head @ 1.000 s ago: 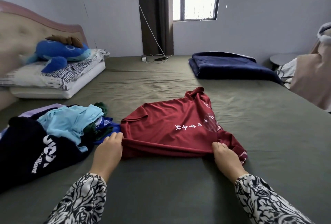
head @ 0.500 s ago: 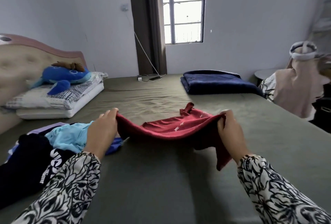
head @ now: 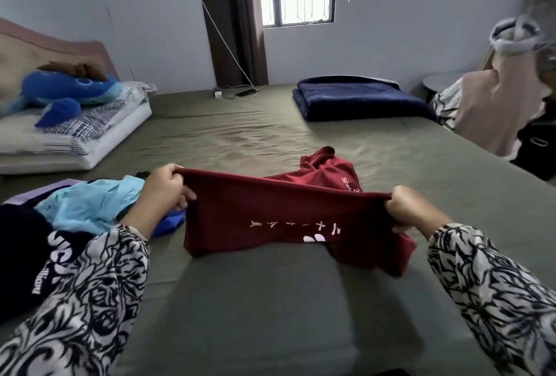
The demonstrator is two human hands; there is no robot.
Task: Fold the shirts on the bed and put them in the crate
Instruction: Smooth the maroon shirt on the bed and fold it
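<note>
Both arms reach out over the olive-green bed sheet [head: 270,300], patterned black-and-white sleeves [head: 99,279] down to the wrists. The left hand [head: 164,192] has its fingers curled over one end of a fold in the maroon shirt [head: 258,216]; the right hand [head: 410,210] pinches the other end, lifting the fold taut between them. The shirt's near part hangs from that fold, the collar end lying on the sheet. A pile of unfolded clothes [head: 87,207] sits just left.
</note>
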